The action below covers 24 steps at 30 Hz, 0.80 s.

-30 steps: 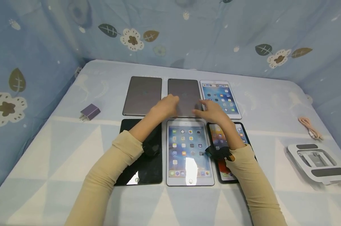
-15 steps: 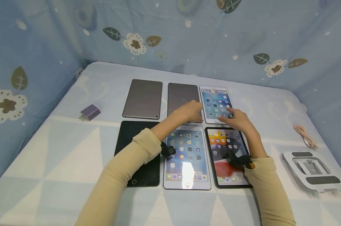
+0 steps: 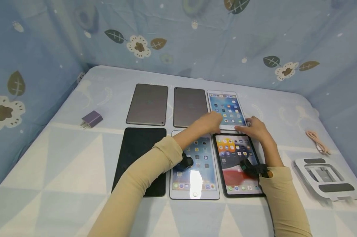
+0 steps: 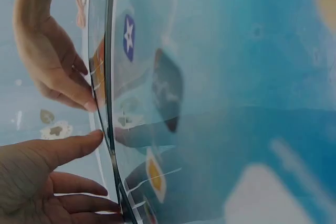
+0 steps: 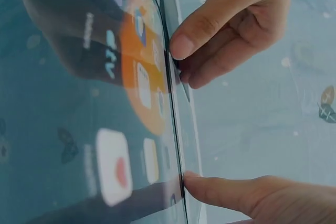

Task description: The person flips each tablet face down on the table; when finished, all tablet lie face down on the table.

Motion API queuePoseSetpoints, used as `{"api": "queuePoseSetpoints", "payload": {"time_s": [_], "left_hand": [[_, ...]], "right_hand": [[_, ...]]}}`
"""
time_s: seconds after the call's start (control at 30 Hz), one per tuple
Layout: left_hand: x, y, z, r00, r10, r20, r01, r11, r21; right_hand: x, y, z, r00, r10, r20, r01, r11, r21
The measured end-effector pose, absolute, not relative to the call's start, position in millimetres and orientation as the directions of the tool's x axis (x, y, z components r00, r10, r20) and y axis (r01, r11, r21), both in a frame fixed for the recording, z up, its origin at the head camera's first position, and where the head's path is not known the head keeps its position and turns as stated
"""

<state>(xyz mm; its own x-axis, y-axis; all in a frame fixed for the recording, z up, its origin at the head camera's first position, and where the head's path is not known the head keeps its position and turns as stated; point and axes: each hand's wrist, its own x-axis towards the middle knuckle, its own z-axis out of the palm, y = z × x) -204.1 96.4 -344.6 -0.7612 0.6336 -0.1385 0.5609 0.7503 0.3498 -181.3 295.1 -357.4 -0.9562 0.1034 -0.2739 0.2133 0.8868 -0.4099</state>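
A white-framed tablet (image 3: 228, 110) with its screen lit lies face up at the right end of the back row. My left hand (image 3: 208, 123) is at its lower left corner, fingertips on the frame. At the lower right corner, my right hand (image 3: 254, 128) has its thumb along the front edge and its fingers by the side edge. In the left wrist view, the left hand (image 4: 37, 177) shows a nearly straight thumb and extended fingers. The right wrist view shows the right hand (image 5: 257, 195) with its thumb outstretched. Tablet screens in the foreground partly hide the hands' contact.
Two grey tablets (image 3: 147, 104), (image 3: 190, 107) lie face down in the back row. In front lie a black tablet (image 3: 141, 141), a lit white tablet (image 3: 203, 171) and a black-framed tablet (image 3: 236, 164). A purple charger (image 3: 92, 118) is left; a coiled cable (image 3: 317, 141) and white stand (image 3: 324, 177) are right.
Both hands have moved right from the middle grey tablet to the white tablet's lower corners. The right hand has come down to the corner; the tablets keep their arrangement.
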Motion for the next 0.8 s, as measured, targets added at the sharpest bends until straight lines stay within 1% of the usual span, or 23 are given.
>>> {"api": "queuePoseSetpoints", "payload": {"time_s": [0.1,0.23,0.33,0.43,0.5,0.53,0.63,0.7,0.8], "left_hand": [[-203.8,99.4,-345.1,-0.768,0.629,-0.121,0.569,0.756,0.322],[-203.4,99.5,-344.0,-0.768,0.628,-0.129,0.573,0.763,0.3],[-202.8,98.5,-343.2,-0.767,0.626,-0.139,0.576,0.768,0.281],[-202.3,97.9,-343.1,-0.768,0.626,-0.14,0.579,0.77,0.269],[-202.2,97.9,-343.0,-0.761,0.633,-0.14,0.586,0.765,0.269],[-202.0,98.0,-342.7,-0.758,0.637,-0.139,0.59,0.761,0.271],[-202.4,99.4,-342.5,-0.752,0.645,-0.133,0.598,0.753,0.275],[-202.6,100.9,-342.3,-0.751,0.648,-0.127,0.601,0.75,0.275],[-202.7,102.8,-341.9,-0.748,0.652,-0.128,0.608,0.749,0.265]], "right_hand": [[-180.2,294.1,-358.4,-0.963,0.107,-0.249,0.214,0.864,-0.456],[-180.7,292.7,-361.6,-0.964,0.127,-0.234,0.238,0.804,-0.545],[-182.1,292.8,-363.8,-0.954,0.166,-0.249,0.289,0.727,-0.623],[-182.3,294.8,-364.4,-0.95,0.221,-0.222,0.312,0.609,-0.729],[-182.3,295.5,-361.8,-0.952,0.246,-0.183,0.29,0.525,-0.8],[-185.6,299.8,-365.4,-0.958,0.249,-0.145,0.25,0.468,-0.848],[-183.7,296.7,-354.9,-0.965,0.246,-0.092,0.171,0.323,-0.931],[-181.0,294.2,-347.9,-0.968,0.242,-0.066,0.128,0.25,-0.96],[-173.2,287.0,-333.9,-0.97,0.239,-0.042,0.09,0.194,-0.977]]}}
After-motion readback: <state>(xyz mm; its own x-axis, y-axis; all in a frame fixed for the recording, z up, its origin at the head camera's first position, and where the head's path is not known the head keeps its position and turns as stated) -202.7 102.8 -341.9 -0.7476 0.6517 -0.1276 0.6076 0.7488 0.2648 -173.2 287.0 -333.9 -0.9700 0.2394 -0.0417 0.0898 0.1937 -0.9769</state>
